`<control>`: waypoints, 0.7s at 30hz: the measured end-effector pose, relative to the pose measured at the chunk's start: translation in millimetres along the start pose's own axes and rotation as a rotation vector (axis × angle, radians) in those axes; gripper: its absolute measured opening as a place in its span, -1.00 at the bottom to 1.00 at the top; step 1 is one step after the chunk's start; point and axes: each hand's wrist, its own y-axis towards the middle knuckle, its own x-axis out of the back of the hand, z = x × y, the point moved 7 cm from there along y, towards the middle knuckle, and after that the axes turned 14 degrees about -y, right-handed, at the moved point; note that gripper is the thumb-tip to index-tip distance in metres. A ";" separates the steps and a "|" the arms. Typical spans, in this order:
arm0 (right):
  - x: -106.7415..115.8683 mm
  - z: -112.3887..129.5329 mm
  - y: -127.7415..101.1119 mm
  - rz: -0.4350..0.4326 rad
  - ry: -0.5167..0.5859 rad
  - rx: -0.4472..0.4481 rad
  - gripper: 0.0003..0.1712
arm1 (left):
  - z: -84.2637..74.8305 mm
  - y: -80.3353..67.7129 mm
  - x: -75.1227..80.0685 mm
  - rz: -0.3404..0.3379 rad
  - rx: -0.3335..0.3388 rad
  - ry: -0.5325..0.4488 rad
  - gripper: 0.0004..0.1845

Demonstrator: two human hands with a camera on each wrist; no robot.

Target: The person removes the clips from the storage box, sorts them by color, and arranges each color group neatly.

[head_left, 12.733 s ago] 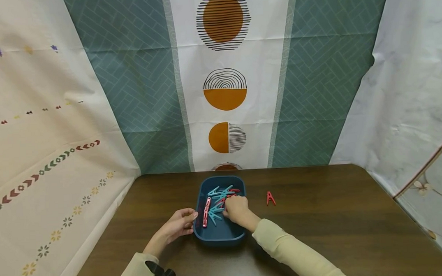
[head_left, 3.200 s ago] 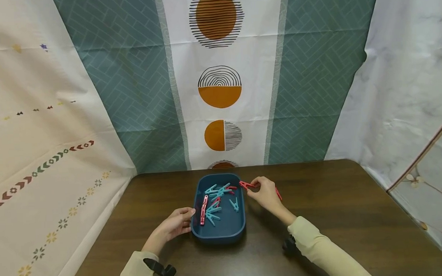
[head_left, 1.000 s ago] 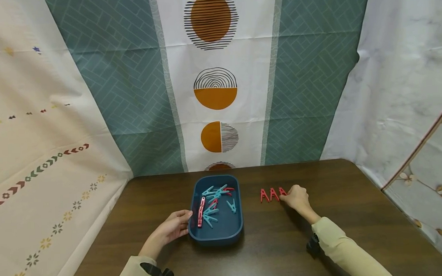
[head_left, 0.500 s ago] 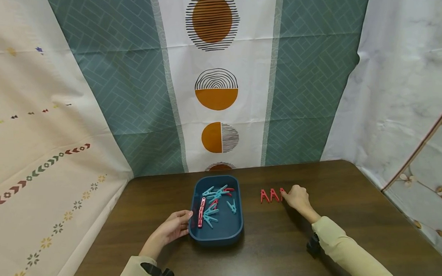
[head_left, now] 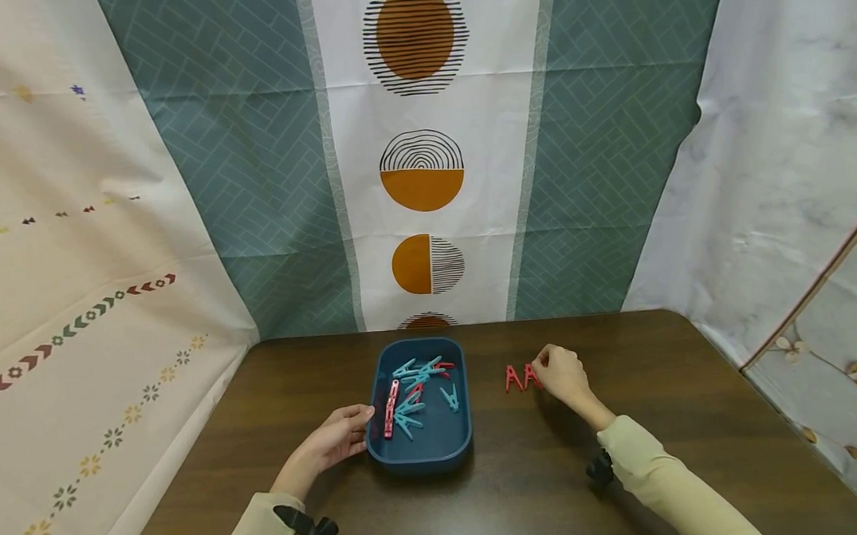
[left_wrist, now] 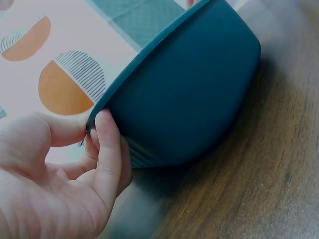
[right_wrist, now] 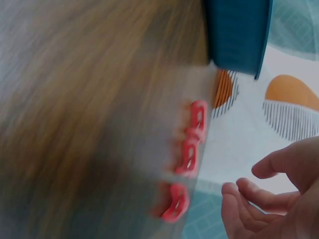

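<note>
The right hand (head_left: 558, 375) hovers low over the dark wooden table (head_left: 666, 449), fingers loosely curled and holding nothing; the right wrist view shows the fingertips (right_wrist: 239, 195) bent, spread apart, and clear of everything. Just beside those fingers stands a short row of red plastic clothespins (head_left: 519, 377): the head view shows two of them, the hand covering whatever is further along, while the blurred wrist view shows three red pegs (right_wrist: 188, 158) lined up one after another, none of them touched. Over on the other side, the left hand (head_left: 336, 443) grips the near left rim of the dark blue oval plastic tray (head_left: 422, 458); the left wrist view shows the thumb on top of the rim and the index finger (left_wrist: 107, 149) curled against the outer wall, pinching the edge between them. The tray sits flat on the table between the two hands, touching the left one and well apart from the right. Inside it lies a loose heap of teal plastic clothespins (head_left: 415, 373) mixed with a few more red ones, including a long red peg (head_left: 387, 398) lying lengthwise near the left hand's fingers. Cream sleeves (head_left: 660, 481) cover both forearms. Behind the table hangs a patterned curtain with orange circles (head_left: 421, 172), flanked by pale printed cloths (head_left: 76, 259).
</note>
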 end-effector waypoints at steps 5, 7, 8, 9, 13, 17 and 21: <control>1.8 22.3 -1.7 -0.029 0.036 0.067 -0.87 | -2.9 -2.4 -0.8 -0.010 0.002 0.002 -0.47; 1.7 30.4 -3.0 -0.035 0.046 0.087 -0.87 | -3.6 -2.9 -1.1 -0.010 0.001 0.006 -0.45; 1.0 33.7 -3.5 -0.037 0.049 0.095 -0.88 | -3.8 -3.0 -1.3 -0.011 0.002 0.008 -0.45; 0.4 37.0 -4.0 -0.041 0.048 0.103 -0.88 | -3.8 -2.9 -1.3 -0.013 0.003 0.007 -0.44; -3.0 48.1 -6.0 -0.038 0.062 0.130 -0.87 | -2.5 -2.4 -1.4 -0.018 0.013 0.002 -0.44; -6.3 57.2 -7.3 -0.022 0.103 0.156 -0.86 | -0.7 -2.0 -0.7 -0.020 0.015 0.003 -0.44; -7.6 67.6 -7.9 -0.031 0.119 0.218 -0.87 | -0.1 -2.0 0.7 -0.034 0.016 0.010 -0.44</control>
